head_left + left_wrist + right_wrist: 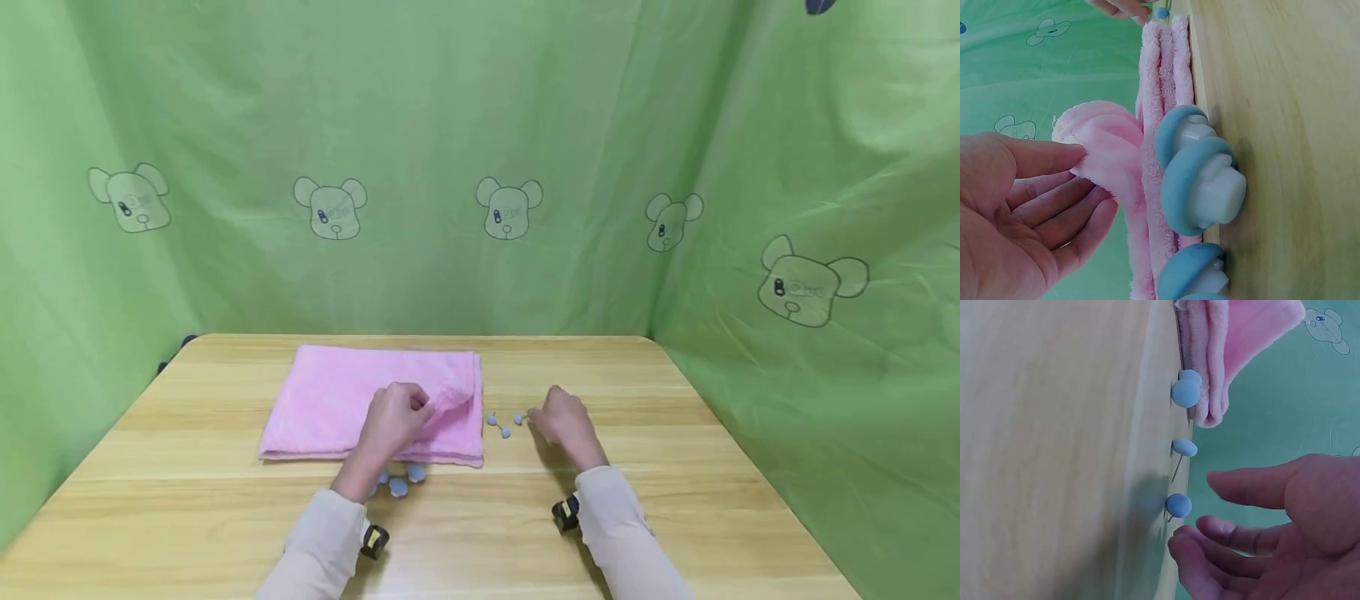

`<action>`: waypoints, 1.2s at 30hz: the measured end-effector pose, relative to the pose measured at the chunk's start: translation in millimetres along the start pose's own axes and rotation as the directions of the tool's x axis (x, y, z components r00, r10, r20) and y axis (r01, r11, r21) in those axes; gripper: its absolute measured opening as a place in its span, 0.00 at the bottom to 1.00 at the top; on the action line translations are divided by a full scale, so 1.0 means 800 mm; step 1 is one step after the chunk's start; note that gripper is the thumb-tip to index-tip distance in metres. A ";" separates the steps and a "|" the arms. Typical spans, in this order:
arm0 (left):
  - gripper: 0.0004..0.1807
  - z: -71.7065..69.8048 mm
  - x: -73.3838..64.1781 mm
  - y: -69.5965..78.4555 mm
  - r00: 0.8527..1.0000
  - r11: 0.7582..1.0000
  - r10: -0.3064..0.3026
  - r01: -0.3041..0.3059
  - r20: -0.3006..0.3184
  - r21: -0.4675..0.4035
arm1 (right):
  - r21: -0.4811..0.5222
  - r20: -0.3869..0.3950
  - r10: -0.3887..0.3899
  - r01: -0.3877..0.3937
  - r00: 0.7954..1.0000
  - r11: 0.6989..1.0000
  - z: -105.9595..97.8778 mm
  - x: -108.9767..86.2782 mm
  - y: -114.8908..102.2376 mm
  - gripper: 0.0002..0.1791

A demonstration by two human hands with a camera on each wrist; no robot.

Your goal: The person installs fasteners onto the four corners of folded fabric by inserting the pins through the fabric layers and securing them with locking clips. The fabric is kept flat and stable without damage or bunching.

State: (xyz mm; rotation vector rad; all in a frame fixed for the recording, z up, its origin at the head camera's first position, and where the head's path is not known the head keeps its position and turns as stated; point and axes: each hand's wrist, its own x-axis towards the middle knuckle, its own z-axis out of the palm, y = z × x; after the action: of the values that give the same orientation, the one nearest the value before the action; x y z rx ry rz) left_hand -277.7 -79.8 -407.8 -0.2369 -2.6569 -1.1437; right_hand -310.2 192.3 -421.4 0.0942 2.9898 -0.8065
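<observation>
A folded pink plush cloth (pixel 337 400) lies on the wooden table. My left hand (pixel 393 421) pinches its top layer near the right side between thumb and fingers, lifting a flap (pixel 1100 137). Right of the cloth are several blue round-headed pins (pixel 506 432) with thin shafts. My right hand (pixel 566 421) is low over the table beside the nearest pin (pixel 1179 505), fingertips close to its shaft. In the right wrist view, the thumb stays apart from the bent fingers, with nothing between them.
Several mushroom-shaped pieces with blue caps (pixel 398 487) and whitish bases stand at the cloth's front edge, below my left wrist. The wooden table (pixel 675 517) ends at a green curtain (pixel 420 283) printed with bear heads. A black device (pixel 566 512) is strapped at each wrist.
</observation>
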 end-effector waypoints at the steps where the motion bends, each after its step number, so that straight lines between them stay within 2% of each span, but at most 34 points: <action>1: 0.04 0.000 0.000 0.000 1.000 1.000 -0.001 0.001 0.001 0.001 | -0.002 0.002 -0.008 0.008 1.000 1.000 0.000 0.000 0.000 0.10; 6: 0.04 0.001 -0.001 0.001 1.000 1.000 -0.011 0.011 0.015 0.000 | -0.032 0.033 -0.067 0.068 0.997 0.997 0.003 0.000 0.001 0.14; 9: 0.04 0.002 -0.002 0.001 1.000 1.000 -0.016 0.016 0.020 0.000 | -0.046 0.050 -0.075 0.077 0.996 0.996 0.004 -0.001 0.000 0.08; 12: 0.04 0.001 -0.002 0.001 1.000 1.000 -0.012 0.012 0.015 0.005 | -0.028 0.061 -0.055 0.057 0.997 0.998 0.006 -0.001 0.000 0.04; 18: 0.03 0.003 -0.002 0.000 1.000 1.000 0.003 -0.003 0.003 0.006 | -0.033 0.056 -0.037 0.039 0.998 0.999 0.007 0.000 0.001 0.09; 23: 0.03 0.005 -0.002 -0.001 1.000 0.999 0.028 -0.028 0.000 -0.018 | -0.031 0.077 0.016 -0.014 0.997 0.999 0.004 0.000 -0.003 0.13; 26: 0.03 0.005 -0.002 -0.003 1.000 0.999 0.028 -0.028 -0.005 -0.030 | 0.010 0.073 0.027 -0.028 0.997 1.000 0.003 0.000 -0.006 0.14; 31: 0.03 0.005 -0.001 -0.004 0.999 0.998 0.032 -0.034 -0.030 -0.055 | 0.109 0.001 -0.046 0.046 0.999 0.993 0.002 -0.003 -0.013 0.03; 36: 0.10 0.004 -0.001 -0.003 1.000 0.997 0.023 -0.023 -0.013 -0.067 | 0.230 0.012 -0.111 0.106 0.994 0.967 0.005 -0.008 -0.028 0.03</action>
State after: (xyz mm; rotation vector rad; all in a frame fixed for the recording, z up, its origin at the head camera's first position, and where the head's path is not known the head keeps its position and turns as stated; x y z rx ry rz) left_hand -277.9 -79.5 -411.9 -0.2707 -2.6007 -1.2246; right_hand -305.7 170.9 -413.1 -0.0728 2.8872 -1.1541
